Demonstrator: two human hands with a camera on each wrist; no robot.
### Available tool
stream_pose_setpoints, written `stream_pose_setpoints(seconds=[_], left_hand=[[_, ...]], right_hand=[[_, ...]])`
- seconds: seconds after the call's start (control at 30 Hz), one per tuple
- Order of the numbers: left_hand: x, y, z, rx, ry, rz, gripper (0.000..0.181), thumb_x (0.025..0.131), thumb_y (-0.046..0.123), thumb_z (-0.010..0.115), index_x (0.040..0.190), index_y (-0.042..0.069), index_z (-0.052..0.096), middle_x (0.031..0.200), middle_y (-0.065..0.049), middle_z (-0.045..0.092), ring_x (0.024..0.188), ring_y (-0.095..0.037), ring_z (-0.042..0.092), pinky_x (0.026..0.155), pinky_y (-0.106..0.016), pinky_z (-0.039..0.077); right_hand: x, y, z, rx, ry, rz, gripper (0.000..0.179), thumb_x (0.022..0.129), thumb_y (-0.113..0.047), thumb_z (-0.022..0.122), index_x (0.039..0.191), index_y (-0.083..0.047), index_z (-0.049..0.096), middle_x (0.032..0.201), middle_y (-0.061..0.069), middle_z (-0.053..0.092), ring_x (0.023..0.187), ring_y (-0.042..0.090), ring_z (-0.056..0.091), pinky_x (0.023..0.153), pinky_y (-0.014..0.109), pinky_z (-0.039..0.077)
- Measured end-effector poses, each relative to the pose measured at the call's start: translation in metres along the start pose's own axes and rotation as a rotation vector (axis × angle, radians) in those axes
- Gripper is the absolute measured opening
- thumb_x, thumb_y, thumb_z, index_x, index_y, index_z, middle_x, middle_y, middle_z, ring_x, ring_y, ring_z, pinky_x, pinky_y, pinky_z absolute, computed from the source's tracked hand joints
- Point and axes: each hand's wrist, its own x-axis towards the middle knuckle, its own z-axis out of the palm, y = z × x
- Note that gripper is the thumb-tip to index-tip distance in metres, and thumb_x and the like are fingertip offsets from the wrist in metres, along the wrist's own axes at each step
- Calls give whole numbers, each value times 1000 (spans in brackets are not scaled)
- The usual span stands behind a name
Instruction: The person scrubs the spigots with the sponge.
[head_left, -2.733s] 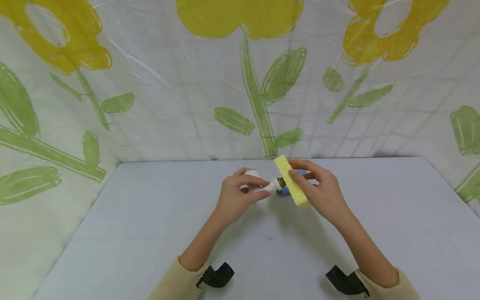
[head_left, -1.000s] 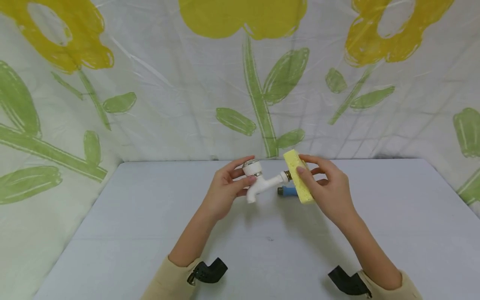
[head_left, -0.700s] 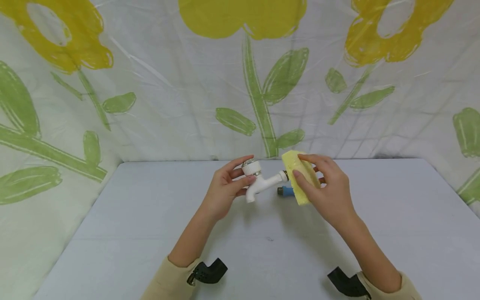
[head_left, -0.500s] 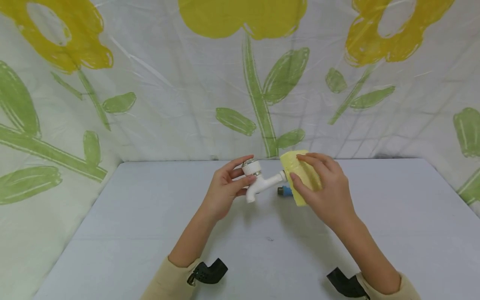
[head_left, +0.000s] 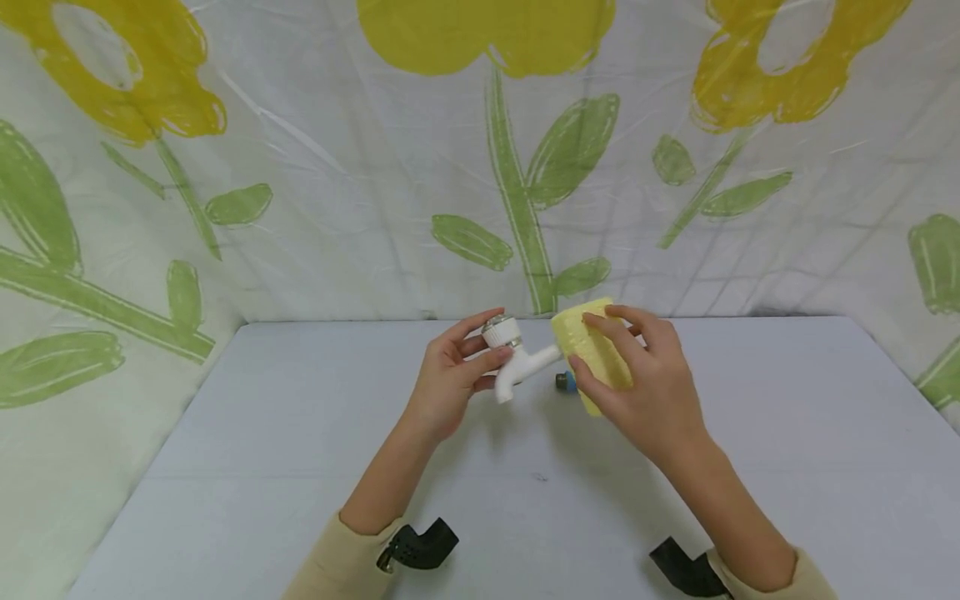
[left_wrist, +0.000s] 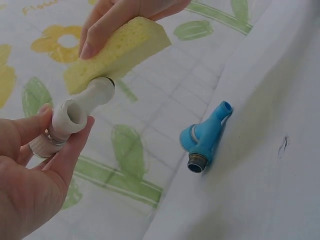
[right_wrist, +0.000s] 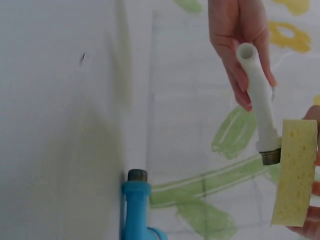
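White tap [head_left: 522,365] is in midair, pinched by the left hand [head_left: 447,379]; the right hand [head_left: 662,387] grips a yellow sponge [right_wrist: 296,172], seemingly against the tap's threaded end [right_wrist: 271,157]. Likely step: wiping; the next move needs strokes round it.

Left hand [left_wrist: 35,185]: you hold the white tap [left_wrist: 90,100] by its ribbed knob, spout mouth facing your wrist camera.
Right hand [left_wrist: 112,22]: you grip the yellow sponge [left_wrist: 125,46] at the tap's dark-rimmed end; contact is hard to tell.
Blue tap [left_wrist: 209,132]: apart, by your tabletop's [left_wrist: 260,195] edge, metal threads towards you.
Backdrop [left_wrist: 162,130]: green leaves, yellow flowers.
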Motion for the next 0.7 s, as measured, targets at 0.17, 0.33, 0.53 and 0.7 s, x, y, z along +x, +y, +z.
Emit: stream_pose_setpoints(seconds=[0.17, 0.33, 0.53, 0.7], left_hand=[[0, -1, 0, -6, 18, 10, 56, 98, -12, 63, 152, 0, 53, 120, -13, 71, 96, -15, 71, 73, -30, 66], [1, -2, -1, -13, 17, 20, 56, 98, -12, 63, 152, 1, 52, 118, -11, 71, 96, -16, 72, 74, -30, 66], [1, -3, -1, -28, 27, 22, 56, 98, -12, 62, 152, 0, 52, 116, -8, 71, 95, -15, 72, 73, -29, 65], [1, -3, -1, -56, 16, 25, 54, 99, -13, 61, 151, -1, 51, 111, -3, 71, 93, -14, 72, 72, -28, 65]], right_hand=[[0, -3, 3, 10, -22, -47, 46, 78, -11, 86, 122, -5, 75, 123, 22, 66, 101, 45, 60, 72, 49, 56], [0, -3, 2, 9, -19, -47, 47, 76, -9, 87, 122, -6, 75, 122, 23, 66, 104, 47, 60, 72, 50, 55], [-3, -8, 6, 7, -49, -95, 46, 78, -13, 86, 122, -7, 75, 124, 23, 65, 106, 46, 60, 72, 50, 61], [-3, -10, 8, 12, -34, -110, 43, 79, -15, 84, 120, -5, 75, 123, 24, 66, 107, 48, 60, 73, 54, 62]])
